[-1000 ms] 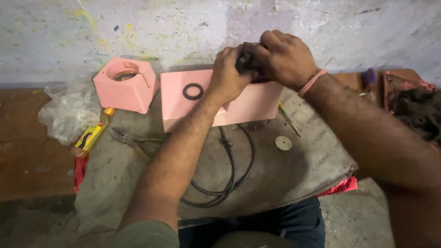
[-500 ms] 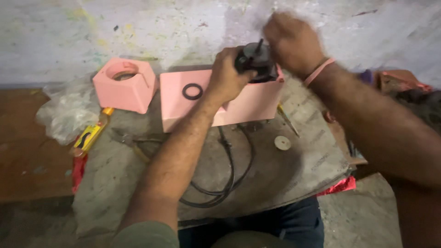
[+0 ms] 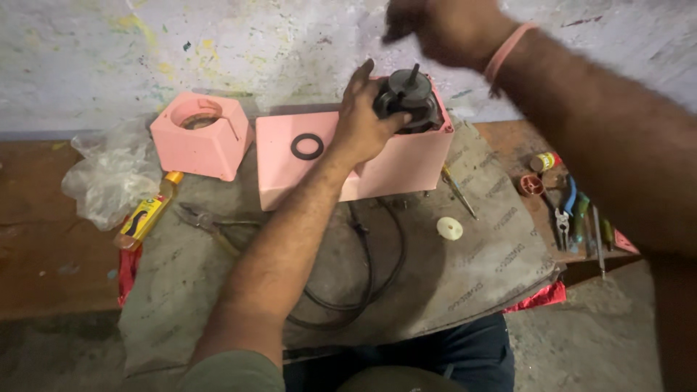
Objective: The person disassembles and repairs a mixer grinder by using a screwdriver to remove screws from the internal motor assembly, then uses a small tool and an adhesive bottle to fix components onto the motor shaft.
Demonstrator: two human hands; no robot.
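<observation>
A: Start at the left edge. What lies there?

B: A crumpled clear plastic bag [image 3: 109, 178] on the bare wooden bench [image 3: 43, 247], with a small yellow bottle [image 3: 149, 213] just beside it, half on the grey mat [image 3: 472, 268]. Past these stands a small pink housing [image 3: 200, 138] with a round opening on top, close to the wall. Pliers [image 3: 207, 220] lie on the mat in front of it.

A: And the centre?

B: A larger pink box [image 3: 392, 170] sits against the wall. A black rubber ring [image 3: 307, 146] lies flat on its top face. The left hand [image 3: 363, 123] is closed around a dark motor unit [image 3: 406, 105] at the box's upper right corner; the unit's short shaft points up. A black cable [image 3: 363, 276] loops over the mat below the box, toward the near edge.

A: The right hand?

B: The right hand [image 3: 443, 25] is raised above the motor unit, clear of it, at the top edge of the frame. It is blurred; whether it is open or shut cannot be determined.

A: Free room?

B: The mat is open between the cable loop and its right edge, apart from a small white disc [image 3: 449, 228] and a thin screwdriver [image 3: 459, 192] just beside the box. Further right, near the bench edge, lies a cluster of small hand tools [image 3: 573, 214], partly hidden by the right forearm.
</observation>
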